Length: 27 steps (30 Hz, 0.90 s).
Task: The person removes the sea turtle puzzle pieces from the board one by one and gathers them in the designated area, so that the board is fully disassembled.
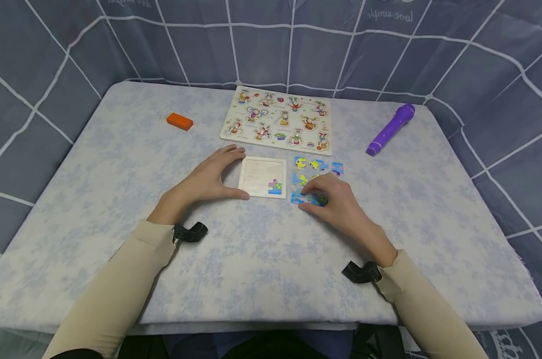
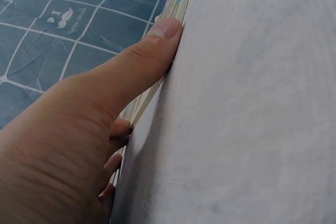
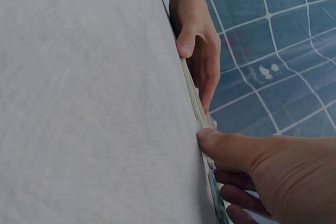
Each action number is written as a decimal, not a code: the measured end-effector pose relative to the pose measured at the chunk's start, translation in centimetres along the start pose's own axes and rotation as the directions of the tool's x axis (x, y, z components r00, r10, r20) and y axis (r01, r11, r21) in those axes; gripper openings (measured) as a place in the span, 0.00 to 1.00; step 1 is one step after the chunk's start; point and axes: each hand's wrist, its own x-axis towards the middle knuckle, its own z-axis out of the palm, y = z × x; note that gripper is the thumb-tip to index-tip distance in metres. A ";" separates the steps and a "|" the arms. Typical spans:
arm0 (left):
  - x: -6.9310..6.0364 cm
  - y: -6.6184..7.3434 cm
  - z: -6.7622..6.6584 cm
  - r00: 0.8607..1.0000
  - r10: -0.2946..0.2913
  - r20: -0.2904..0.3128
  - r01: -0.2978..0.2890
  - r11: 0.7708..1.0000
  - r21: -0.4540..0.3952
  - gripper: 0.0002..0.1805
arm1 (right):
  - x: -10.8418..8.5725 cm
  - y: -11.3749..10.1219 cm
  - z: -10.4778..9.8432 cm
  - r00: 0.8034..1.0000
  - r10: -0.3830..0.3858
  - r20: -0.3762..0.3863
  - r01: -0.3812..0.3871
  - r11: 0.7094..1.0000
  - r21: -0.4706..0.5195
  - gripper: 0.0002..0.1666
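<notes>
A square wooden puzzle tray (image 1: 261,172) lies flat on the table, one colourful puzzle piece (image 1: 275,187) in its lower right corner. My left hand (image 1: 210,174) holds the tray at its left side, thumb by the near corner and fingers by the far one. To the tray's right lie several loose blue and yellow puzzle pieces (image 1: 300,163). Over the nearest row, my right hand (image 1: 336,202) has thumb and fingertips about a puzzle piece (image 1: 315,200), partly hidden beneath it. In the right wrist view, the right thumb (image 3: 215,140) is low at the table surface.
Beyond the tray lies a larger wooden picture board (image 1: 277,119) with cartoon figures. An orange block (image 1: 180,121) is at the back left, and a purple, rounded-end cylinder (image 1: 390,129) at the back right. Grey gridded curtain (image 1: 262,55) hangs around the table (image 1: 253,269).
</notes>
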 end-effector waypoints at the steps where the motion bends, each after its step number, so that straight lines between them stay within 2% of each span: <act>1: 0.0 -0.1 0.0 1.000 -0.003 -0.001 0.003 1.000 0.000 0.60 | 0.0 0.1 0.1 1.000 -0.006 0.001 0.006 1.000 0.000 0.17; 11: -0.1 0.0 0.1 1.000 0.003 0.001 -0.003 1.000 0.004 0.60 | -0.2 0.4 0.4 1.000 -0.003 -0.002 0.003 1.000 0.009 0.13; 21: -0.1 -0.1 0.0 1.000 -0.008 0.004 0.008 1.000 0.011 0.60 | 0.2 0.3 0.4 1.000 -0.022 -0.010 0.022 1.000 -0.003 0.13; 27: -0.1 -0.2 0.1 1.000 0.000 -0.001 0.000 1.000 0.001 0.60 | 0.1 0.3 0.3 0.997 -0.035 -0.071 0.036 0.999 0.017 0.14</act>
